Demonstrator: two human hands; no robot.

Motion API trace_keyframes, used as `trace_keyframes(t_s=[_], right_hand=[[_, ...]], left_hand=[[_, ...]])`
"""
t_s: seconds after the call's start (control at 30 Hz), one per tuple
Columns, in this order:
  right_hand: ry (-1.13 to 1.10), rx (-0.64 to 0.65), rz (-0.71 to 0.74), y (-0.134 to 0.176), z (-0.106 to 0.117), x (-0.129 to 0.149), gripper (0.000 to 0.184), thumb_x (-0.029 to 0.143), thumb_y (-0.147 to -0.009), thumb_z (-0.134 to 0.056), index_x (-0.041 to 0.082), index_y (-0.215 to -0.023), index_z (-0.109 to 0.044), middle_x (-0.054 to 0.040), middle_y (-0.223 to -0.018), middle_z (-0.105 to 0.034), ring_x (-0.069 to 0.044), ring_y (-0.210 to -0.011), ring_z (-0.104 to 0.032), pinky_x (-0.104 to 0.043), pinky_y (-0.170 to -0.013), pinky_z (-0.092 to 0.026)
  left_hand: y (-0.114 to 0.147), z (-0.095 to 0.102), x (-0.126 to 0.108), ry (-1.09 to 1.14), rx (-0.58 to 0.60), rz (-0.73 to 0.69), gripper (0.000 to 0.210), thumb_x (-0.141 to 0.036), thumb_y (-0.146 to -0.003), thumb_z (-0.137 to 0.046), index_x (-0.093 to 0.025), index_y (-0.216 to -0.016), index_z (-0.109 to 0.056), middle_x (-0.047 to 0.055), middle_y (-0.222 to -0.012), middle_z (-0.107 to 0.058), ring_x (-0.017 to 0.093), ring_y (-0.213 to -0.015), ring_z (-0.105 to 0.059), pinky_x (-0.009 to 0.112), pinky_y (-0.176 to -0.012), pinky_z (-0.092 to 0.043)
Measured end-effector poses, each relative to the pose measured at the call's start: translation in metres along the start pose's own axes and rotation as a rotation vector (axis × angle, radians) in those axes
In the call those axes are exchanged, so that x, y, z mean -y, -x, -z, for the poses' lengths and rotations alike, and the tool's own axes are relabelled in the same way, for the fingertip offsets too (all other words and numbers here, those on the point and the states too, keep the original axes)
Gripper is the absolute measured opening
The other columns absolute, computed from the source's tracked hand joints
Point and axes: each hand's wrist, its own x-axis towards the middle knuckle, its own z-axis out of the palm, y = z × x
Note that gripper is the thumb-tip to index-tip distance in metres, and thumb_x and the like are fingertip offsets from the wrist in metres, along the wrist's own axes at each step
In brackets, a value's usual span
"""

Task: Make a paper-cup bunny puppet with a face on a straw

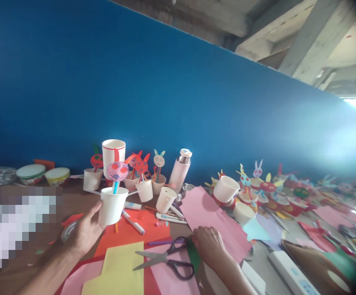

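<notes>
My left hand (89,229) is wrapped around a white paper cup (113,211), held upright above the table. A pink paper face (118,170) with red eyes and drawn lashes rises out of this cup on a blue stick (116,187). A thin white strip sticks out from each side of the cup. My right hand (208,246) has its fingers curled at the lower left edge of a pink paper sheet (215,217); its fingertips are partly hidden. Just left of that hand, open scissors (165,258) with dark handles lie on coloured paper.
Behind stand a stack of paper cups (106,157), several cups with paper faces and a pink thermos (178,170). Markers (133,223), red paper (153,231) and yellow paper (119,270) cover the middle. A power strip (291,272) lies at right. Tubs (31,174) stand at left, by the blue wall.
</notes>
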Motion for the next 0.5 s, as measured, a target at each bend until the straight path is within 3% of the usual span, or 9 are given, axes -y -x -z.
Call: trace_keyframes(t_s=[0.23, 0.5], right_hand=[[-0.082, 0.022, -0.031, -0.001, 0.011, -0.005, 0.019, 0.016, -0.082, -0.048, 0.017, -0.089, -0.066, -0.0116, -0.089, -0.070, -0.027, -0.084, -0.064, -0.028, -0.061, -0.035], [-0.292, 0.048, 0.017, 0.000, 0.017, -0.022, 0.007, 0.021, -0.073, -0.057, 0.021, -0.076, -0.063, -0.0003, -0.077, -0.069, -0.016, -0.071, -0.060, -0.022, -0.054, -0.028]], left_hand=[[0.002, 0.001, 0.010, -0.009, -0.003, -0.037, 0.045, -0.013, -0.077, -0.057, -0.017, -0.121, -0.055, 0.006, -0.097, -0.073, 0.027, -0.095, -0.066, 0.036, -0.080, -0.056], [-0.002, 0.008, 0.018, -0.025, -0.026, -0.004, 0.052, -0.010, -0.073, -0.061, -0.016, -0.123, -0.053, 0.009, -0.101, -0.072, 0.029, -0.094, -0.066, 0.036, -0.077, -0.058]])
